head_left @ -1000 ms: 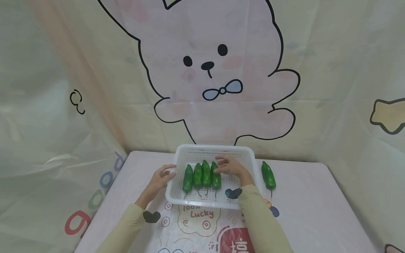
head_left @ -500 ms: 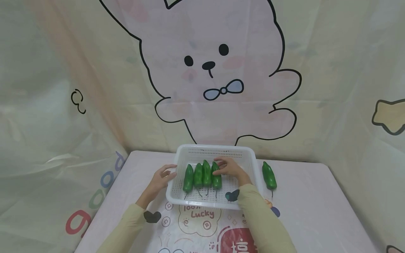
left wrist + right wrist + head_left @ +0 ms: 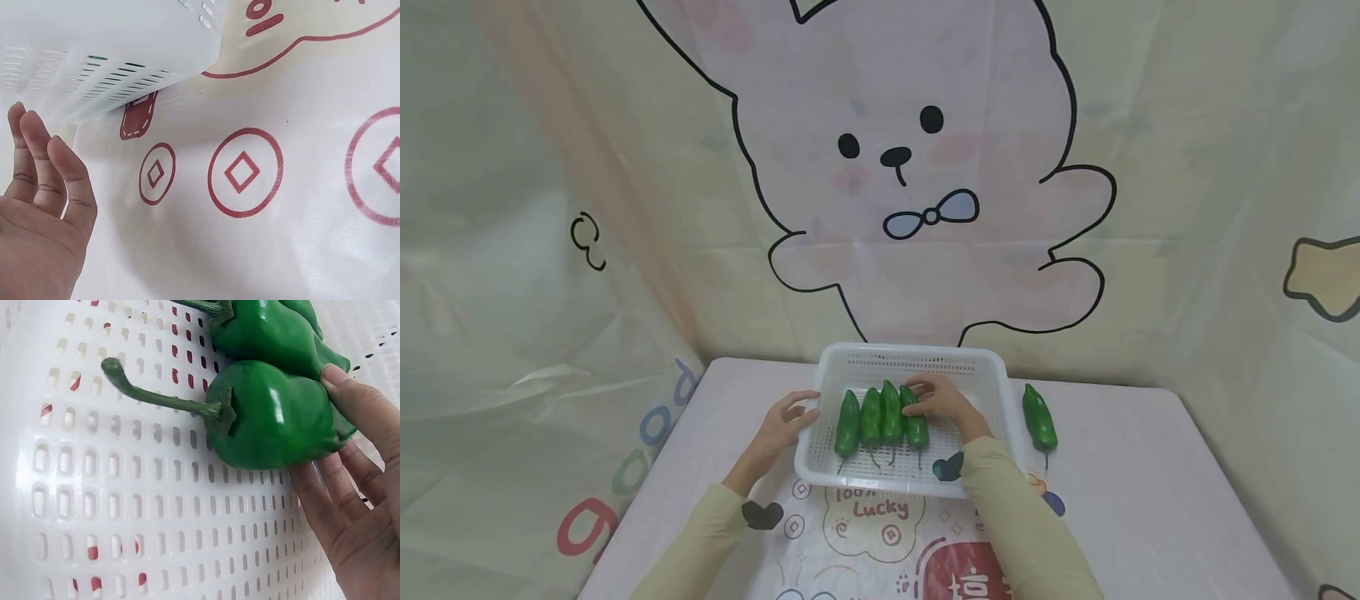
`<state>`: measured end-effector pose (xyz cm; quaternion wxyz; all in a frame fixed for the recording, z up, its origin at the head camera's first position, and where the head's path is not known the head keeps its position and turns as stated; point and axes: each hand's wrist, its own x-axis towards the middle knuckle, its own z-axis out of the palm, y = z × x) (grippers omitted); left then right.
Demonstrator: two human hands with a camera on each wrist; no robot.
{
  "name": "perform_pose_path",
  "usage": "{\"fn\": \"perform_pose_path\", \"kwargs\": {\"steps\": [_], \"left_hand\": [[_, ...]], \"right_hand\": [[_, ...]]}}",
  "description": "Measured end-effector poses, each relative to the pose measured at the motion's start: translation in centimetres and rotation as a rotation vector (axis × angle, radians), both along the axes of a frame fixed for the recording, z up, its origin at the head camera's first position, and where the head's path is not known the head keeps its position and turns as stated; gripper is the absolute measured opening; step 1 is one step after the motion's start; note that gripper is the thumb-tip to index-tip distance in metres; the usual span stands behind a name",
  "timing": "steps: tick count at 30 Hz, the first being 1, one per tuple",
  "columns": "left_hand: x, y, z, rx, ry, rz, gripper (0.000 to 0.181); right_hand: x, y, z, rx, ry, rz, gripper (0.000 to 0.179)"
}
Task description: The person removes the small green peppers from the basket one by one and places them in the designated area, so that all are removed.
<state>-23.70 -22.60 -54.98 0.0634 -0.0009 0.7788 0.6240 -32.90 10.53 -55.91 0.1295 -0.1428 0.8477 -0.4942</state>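
Several green peppers lie side by side in a white perforated plastic basket (image 3: 808, 471). My right hand (image 3: 938, 395) reaches in from the right and holds the rightmost green pepper (image 3: 917, 433). In the right wrist view my thumb lies on top of this green pepper (image 3: 269, 419) and the fingers reach around its lower side; its stem points away from the hand. My left hand (image 3: 782, 423) is at the basket's left side, fingers slightly bent. The left wrist view shows the fingertips at the basket wall (image 3: 112, 37); whether they all touch it is unclear.
Another green pepper (image 3: 1040, 418) lies on the table to the right of the basket. A printed tablecloth (image 3: 1120, 483) covers the table. Behind it hangs a cloth backdrop (image 3: 700, 208) with a cartoon animal.
My right hand has moved slightly left and down onto the rightmost pepper and taken hold of it. That pepper's stem end has shifted a little right. My left hand stays at the basket.
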Motion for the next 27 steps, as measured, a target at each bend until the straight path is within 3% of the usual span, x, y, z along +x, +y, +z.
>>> {"fn": "perform_pose_path", "kwargs": {"steps": [12,27], "left_hand": [[0.02,0.02,-0.03,0.011,-0.017,0.009,0.047],[-0.12,-0.01,0.09,0.000,-0.006,-0.002,0.048]], "right_hand": [[-0.08,0.19,-0.06,-0.016,-0.016,0.011,0.059],[-0.49,0.67,0.31,-0.079,-0.071,-0.043,0.060]]}}
